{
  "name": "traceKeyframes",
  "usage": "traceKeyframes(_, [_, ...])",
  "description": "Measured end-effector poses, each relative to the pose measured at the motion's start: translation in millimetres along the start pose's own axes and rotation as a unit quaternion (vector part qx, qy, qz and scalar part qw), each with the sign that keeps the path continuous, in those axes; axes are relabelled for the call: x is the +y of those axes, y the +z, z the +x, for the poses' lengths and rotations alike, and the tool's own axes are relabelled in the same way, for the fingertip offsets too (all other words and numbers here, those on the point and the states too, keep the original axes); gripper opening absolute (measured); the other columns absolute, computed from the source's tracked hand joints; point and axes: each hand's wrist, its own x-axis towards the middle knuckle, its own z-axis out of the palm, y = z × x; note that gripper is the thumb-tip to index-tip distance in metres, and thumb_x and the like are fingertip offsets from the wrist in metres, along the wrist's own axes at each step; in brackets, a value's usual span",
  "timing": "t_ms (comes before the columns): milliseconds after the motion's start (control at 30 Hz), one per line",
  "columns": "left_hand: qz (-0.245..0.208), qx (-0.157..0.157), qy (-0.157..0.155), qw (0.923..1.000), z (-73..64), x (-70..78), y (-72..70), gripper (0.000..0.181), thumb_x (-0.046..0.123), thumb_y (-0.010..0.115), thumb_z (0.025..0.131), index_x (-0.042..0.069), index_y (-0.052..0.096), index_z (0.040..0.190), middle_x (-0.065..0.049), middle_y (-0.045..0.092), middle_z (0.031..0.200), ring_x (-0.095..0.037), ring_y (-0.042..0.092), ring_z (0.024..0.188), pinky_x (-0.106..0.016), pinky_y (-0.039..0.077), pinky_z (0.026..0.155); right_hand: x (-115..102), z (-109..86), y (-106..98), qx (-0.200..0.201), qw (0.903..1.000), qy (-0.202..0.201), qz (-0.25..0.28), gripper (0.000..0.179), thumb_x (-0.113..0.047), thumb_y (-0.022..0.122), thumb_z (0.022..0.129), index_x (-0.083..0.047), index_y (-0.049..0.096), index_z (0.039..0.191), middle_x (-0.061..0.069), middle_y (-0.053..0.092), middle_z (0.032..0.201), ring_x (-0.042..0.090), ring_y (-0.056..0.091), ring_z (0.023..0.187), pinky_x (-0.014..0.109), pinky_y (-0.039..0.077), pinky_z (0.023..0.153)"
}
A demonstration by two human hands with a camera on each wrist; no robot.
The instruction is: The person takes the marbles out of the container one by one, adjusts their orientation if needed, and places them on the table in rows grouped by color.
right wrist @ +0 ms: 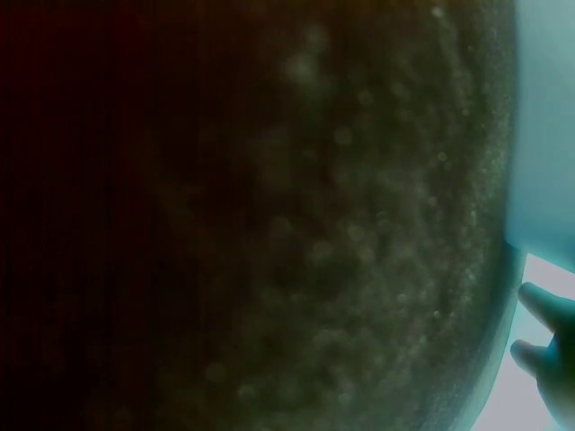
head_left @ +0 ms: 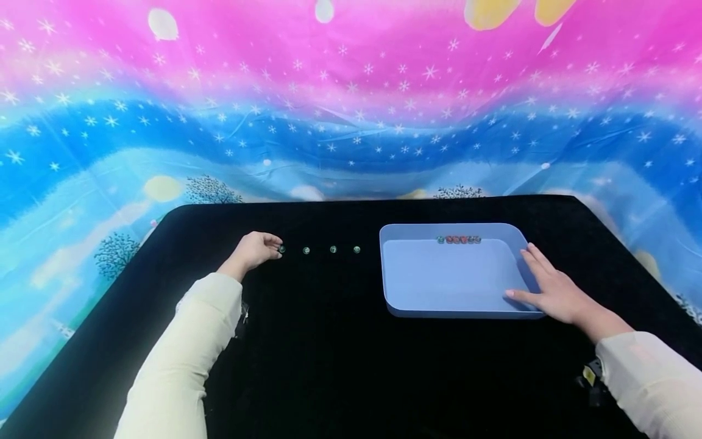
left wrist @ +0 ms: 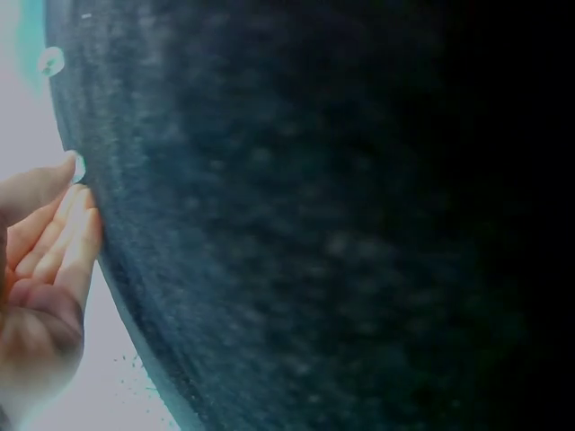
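Here, a small green bead (head_left: 282,249) is pinched between the left hand's (head_left: 255,249) thumb and fingers, in line with three more green beads (head_left: 333,249) on the black table (head_left: 307,347). The blue tray's (head_left: 439,277) right side is touched by the right hand (head_left: 556,294), its fingers extended; red and green beads (head_left: 457,239) are lined up by the far wall.

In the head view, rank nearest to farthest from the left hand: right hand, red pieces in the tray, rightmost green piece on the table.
1. Rightmost green piece: left of the tray.
2. Red pieces: inside the tray.
3. Right hand: at the tray's right side.
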Motion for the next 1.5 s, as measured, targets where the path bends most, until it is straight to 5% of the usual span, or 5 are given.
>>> traceKeyframes(867, [-0.039, 0.040, 0.098, 0.9936, -30.6, 26.8, -15.0, 0.030, 0.010, 0.059, 0.082, 0.001, 0.056, 0.110, -0.015, 0.058, 0.105, -0.024, 0.056, 0.094, -0.039, 0.044, 0.079, -1.1, -1.3, 0.6, 0.000, 1.0000, 0.000, -0.006, 0.096, -0.050, 0.053, 0.079, 0.004, -0.004, 0.136, 0.020, -0.018, 0.138, 0.045, -0.002, 0.122, 0.063, 0.014, 0.087])
traceKeyframes(1167, [-0.066, 0.028, 0.125, 0.9896, -42.7, 48.9, -11.5, 0.028, 0.017, 0.061, 0.081, 0.005, 0.059, 0.107, -0.011, 0.060, 0.102, -0.021, 0.056, 0.092, -0.038, 0.044, 0.080, 0.4, -2.2, 2.0, 0.002, 1.0000, -0.001, -0.004, 0.096, -0.050, 0.053, 0.079, 0.005, -0.003, 0.136, 0.021, -0.017, 0.138, 0.046, -0.001, 0.122, 0.063, 0.014, 0.087])
traceKeyframes(1500, [-0.114, 0.003, 0.162, 0.9801, -38.2, 65.8, 1.1, 0.030, 0.016, 0.063, 0.080, 0.004, 0.059, 0.107, -0.012, 0.059, 0.104, -0.019, 0.057, 0.093, -0.036, 0.044, 0.081, -0.7, -0.9, 1.3, 0.001, 1.0000, 0.002, -0.009, 0.098, -0.052, 0.052, 0.079, 0.005, -0.003, 0.135, 0.022, -0.017, 0.138, 0.047, 0.001, 0.121, 0.063, 0.014, 0.088])
